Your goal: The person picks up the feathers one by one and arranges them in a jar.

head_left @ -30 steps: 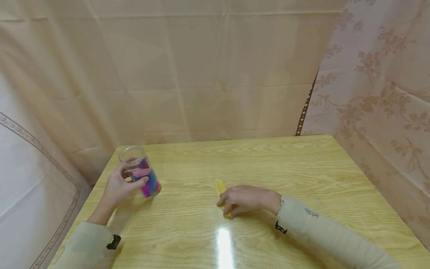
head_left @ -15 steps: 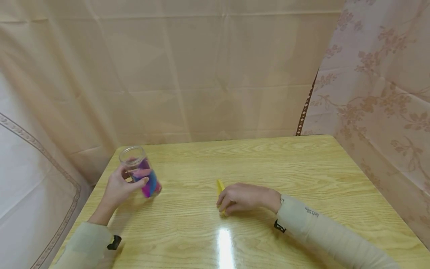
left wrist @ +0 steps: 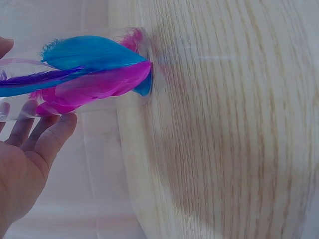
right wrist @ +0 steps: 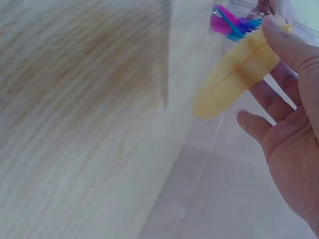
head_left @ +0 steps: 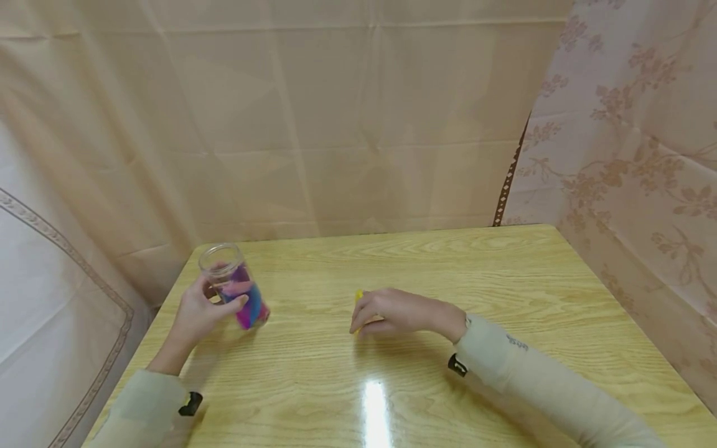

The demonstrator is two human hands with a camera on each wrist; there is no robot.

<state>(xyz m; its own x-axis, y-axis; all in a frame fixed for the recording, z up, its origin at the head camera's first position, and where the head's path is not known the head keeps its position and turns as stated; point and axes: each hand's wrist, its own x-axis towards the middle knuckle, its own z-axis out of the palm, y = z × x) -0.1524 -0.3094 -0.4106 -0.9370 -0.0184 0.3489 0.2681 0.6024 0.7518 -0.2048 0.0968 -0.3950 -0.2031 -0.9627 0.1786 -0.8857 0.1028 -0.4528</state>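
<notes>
On the left of the table, my left hand (head_left: 198, 311) grips a clear jar (head_left: 223, 269) with an open mouth, round its side. Blue, magenta and purple feathers (left wrist: 94, 74) fill its lower part; the jar's base sits at the tabletop. My right hand (head_left: 394, 311) pinches a yellow feather (right wrist: 234, 74) between thumb and fingers by its fluffy end, above the middle of the table. The feather's rounded end sticks out past the fingers in the right wrist view, while the head view shows only a bit of it behind the hand.
The wood-grain table (head_left: 476, 267) spans the lower view, with a bright reflection near its front. A beige cloth (head_left: 336, 124) hangs behind it, a floral cloth (head_left: 633, 155) on the right and a white cloth (head_left: 50, 298) on the left.
My right hand has picked the yellow feather up off the table and moved it slightly up and left. My left hand and the jar stay where they were.
</notes>
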